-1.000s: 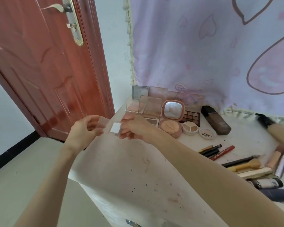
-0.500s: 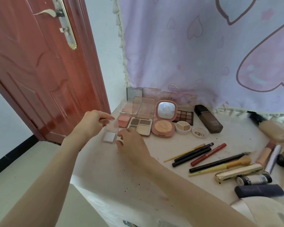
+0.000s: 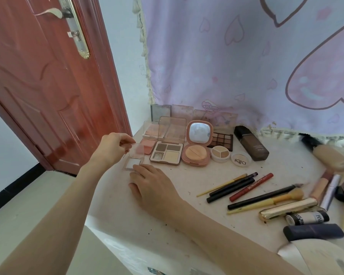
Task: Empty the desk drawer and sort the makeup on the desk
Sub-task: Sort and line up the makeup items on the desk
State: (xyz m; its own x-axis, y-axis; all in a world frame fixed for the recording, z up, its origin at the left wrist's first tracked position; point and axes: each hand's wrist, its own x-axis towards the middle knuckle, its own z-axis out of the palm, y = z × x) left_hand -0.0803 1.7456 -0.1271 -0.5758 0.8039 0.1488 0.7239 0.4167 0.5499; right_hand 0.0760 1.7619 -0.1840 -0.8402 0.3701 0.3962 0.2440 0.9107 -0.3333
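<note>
I see the small clear compact sitting on the tabletop at its left edge, just beside the blush palette. My left hand pinches the raised clear lid, thumb and fingers at its top edge. My right hand lies with relaxed fingers on the tabletop, fingertips touching the compact's near side (the white pan shows). Pencils and a brush lie well apart to the right.

Centre left of the frame: the left hand pinches the raised clear lid of a small white compact on the desk. The right hand rests flat below it, fingertips touching its base.
</note>
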